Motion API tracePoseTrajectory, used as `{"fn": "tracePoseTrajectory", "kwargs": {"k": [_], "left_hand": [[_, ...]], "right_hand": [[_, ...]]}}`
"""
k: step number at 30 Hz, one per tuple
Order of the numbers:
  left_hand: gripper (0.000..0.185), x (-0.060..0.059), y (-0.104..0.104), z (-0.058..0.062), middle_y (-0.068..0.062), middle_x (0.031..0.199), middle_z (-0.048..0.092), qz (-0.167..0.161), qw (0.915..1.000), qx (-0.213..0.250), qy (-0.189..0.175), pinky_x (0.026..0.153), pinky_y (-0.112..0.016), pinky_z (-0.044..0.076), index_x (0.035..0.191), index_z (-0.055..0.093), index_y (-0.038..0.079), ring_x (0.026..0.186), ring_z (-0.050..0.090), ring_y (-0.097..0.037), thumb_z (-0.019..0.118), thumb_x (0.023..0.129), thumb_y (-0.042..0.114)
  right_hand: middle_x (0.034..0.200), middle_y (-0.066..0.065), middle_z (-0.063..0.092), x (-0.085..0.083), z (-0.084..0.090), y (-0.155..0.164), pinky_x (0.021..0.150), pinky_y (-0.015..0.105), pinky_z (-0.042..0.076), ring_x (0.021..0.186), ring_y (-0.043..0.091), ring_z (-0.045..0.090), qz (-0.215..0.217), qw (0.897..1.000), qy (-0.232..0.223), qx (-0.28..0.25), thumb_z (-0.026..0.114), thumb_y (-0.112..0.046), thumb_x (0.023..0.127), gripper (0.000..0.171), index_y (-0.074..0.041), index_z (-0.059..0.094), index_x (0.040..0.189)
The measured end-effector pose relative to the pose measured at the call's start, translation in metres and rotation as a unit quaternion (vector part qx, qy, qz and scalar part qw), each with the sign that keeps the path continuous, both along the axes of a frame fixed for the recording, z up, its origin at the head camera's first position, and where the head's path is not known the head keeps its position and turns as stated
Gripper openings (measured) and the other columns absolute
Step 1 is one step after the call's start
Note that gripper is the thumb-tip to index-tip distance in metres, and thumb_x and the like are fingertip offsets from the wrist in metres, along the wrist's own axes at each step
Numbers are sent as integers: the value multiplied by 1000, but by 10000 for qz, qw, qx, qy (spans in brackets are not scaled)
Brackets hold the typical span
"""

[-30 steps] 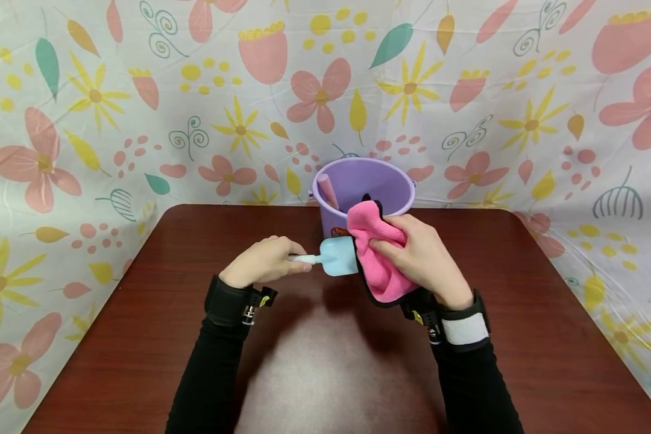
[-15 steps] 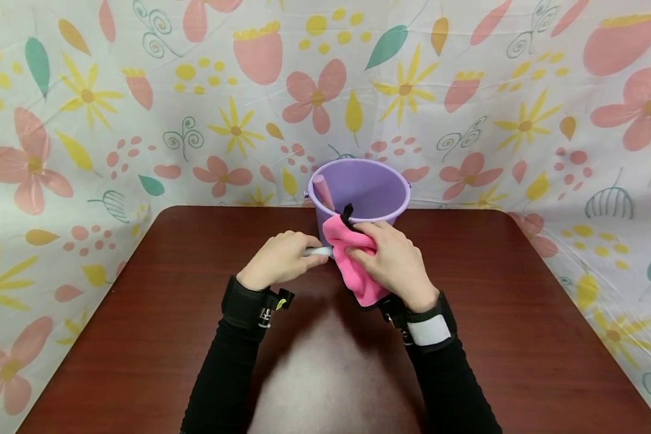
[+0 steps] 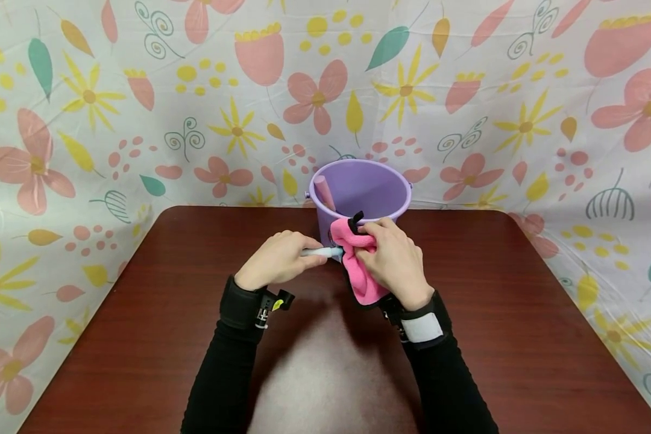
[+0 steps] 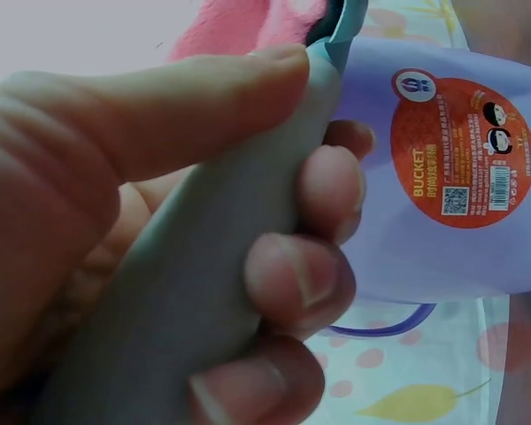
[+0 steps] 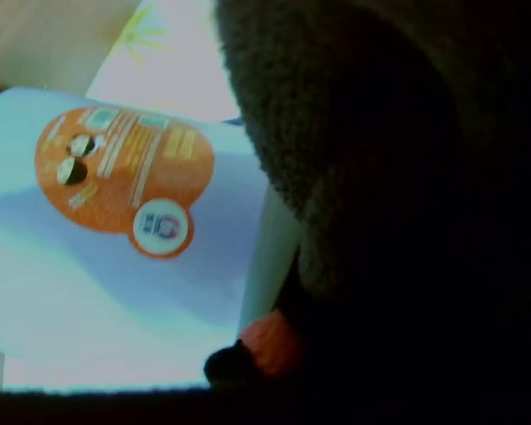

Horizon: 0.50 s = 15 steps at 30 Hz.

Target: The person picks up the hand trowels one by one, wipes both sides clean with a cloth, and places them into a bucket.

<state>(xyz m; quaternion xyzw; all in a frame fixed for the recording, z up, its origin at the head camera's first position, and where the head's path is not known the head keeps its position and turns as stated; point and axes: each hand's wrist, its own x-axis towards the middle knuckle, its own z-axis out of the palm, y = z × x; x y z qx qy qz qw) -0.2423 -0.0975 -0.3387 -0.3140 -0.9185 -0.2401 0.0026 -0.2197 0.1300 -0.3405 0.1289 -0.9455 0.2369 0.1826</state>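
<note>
My left hand (image 3: 279, 260) grips the pale handle of a toy shovel (image 3: 323, 251), fingers curled round it and thumb along its top in the left wrist view. A pink cloth (image 3: 358, 277) with black edging is in my right hand (image 3: 396, 262), wrapped over the shovel's light blue scoop. Most of that scoop is hidden; a bit of its edge (image 4: 347, 31) shows beside the cloth in the left wrist view. Dark cloth fills much of the right wrist view. Both hands are just in front of a purple bucket (image 3: 371, 187).
A pink handle-like stick (image 3: 323, 191) leans inside the bucket at its left. An orange-red label (image 4: 460, 150) is on the bucket's side. The brown wooden table (image 3: 184, 289) ends at a flower-print sheet (image 3: 157, 120) behind and at both sides.
The right hand has moved left with the cloth, which now covers the scoop that showed a second ago. The left hand has shifted slightly right. In the last half second the cloth has slid slightly right.
</note>
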Motion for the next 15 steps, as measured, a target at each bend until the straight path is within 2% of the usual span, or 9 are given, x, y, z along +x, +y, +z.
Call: {"fn": "tracePoseTrajectory", "kwargs": {"k": [9,15], "left_hand": [[14,3,-6,3,10,61,48,-37,9998,57,-182,56,-27,36,99,75,23,59,45,-9,65,95,32],[16,3,-10,4,9,64,52,-59,9990,137,-417,57,-27,37,103,76,22,59,46,-9,65,96,31]], "right_hand": [[116,-2,59,-3,0,11,61,55,48,89,33,63,-206,9997,-29,-102,74,-20,81,31,-22,71,112],[118,1,59,-4,2,21,64,58,47,92,35,61,-413,9990,-102,-155,69,-20,83,25,-23,70,108]]}}
